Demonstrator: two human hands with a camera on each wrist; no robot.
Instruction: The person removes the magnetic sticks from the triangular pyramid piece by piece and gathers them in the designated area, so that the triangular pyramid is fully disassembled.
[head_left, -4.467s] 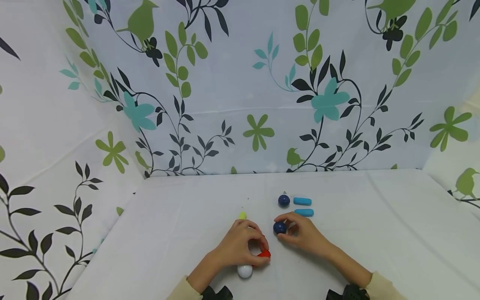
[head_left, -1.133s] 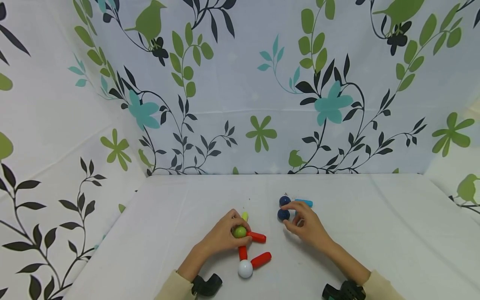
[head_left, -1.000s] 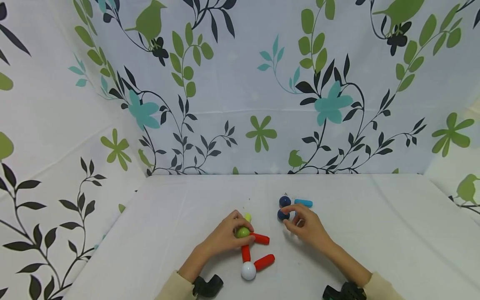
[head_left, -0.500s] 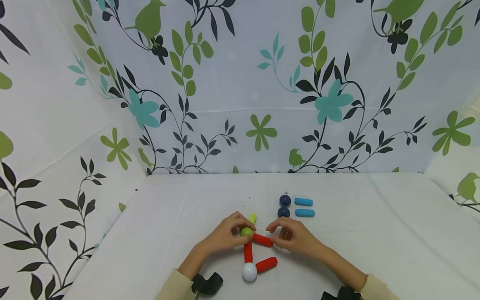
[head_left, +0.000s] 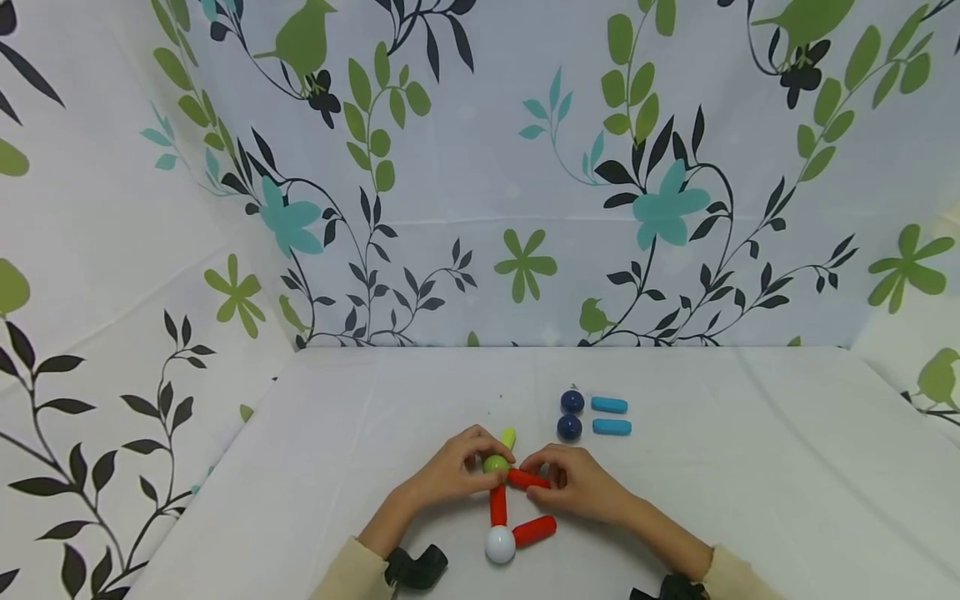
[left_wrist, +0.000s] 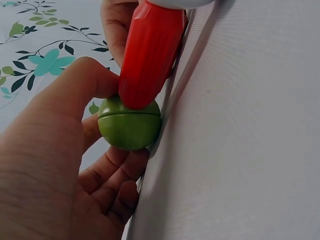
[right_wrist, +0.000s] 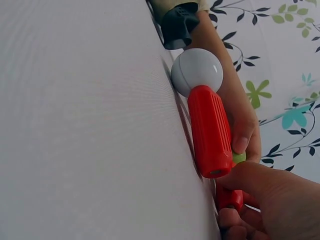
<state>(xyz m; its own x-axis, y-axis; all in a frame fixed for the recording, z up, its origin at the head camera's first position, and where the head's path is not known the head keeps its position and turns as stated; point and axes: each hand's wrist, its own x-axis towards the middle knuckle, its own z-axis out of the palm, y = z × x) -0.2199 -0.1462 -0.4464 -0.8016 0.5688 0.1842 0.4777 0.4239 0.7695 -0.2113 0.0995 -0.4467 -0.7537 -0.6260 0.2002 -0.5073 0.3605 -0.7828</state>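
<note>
My left hand (head_left: 450, 468) holds a green ball (left_wrist: 131, 122) between thumb and fingers. From that ball a red stick (head_left: 498, 505) runs down to a white ball (head_left: 500, 544). A second red stick (head_left: 535, 531) juts rightward from the white ball; its ridged sides show in the right wrist view. My right hand (head_left: 581, 485) pinches a third red stick (head_left: 529, 479), whose left end meets or nearly meets the green ball. Beyond the left fingers pokes a yellow-green stick (head_left: 508, 437), its lower end hidden by the hand.
Two dark blue balls (head_left: 569, 427) sit one behind the other past my right hand. Right of them lie two light blue sticks (head_left: 611, 427), roughly parallel. All rests on a white-covered table (head_left: 750, 467), backed by a leaf-and-bird patterned cloth (head_left: 450, 167).
My right hand placed a dark blue ball near the other, let go, then moved down-left and took the red stick. My left hand shifted from a red piece to the green ball, then slightly right.
</note>
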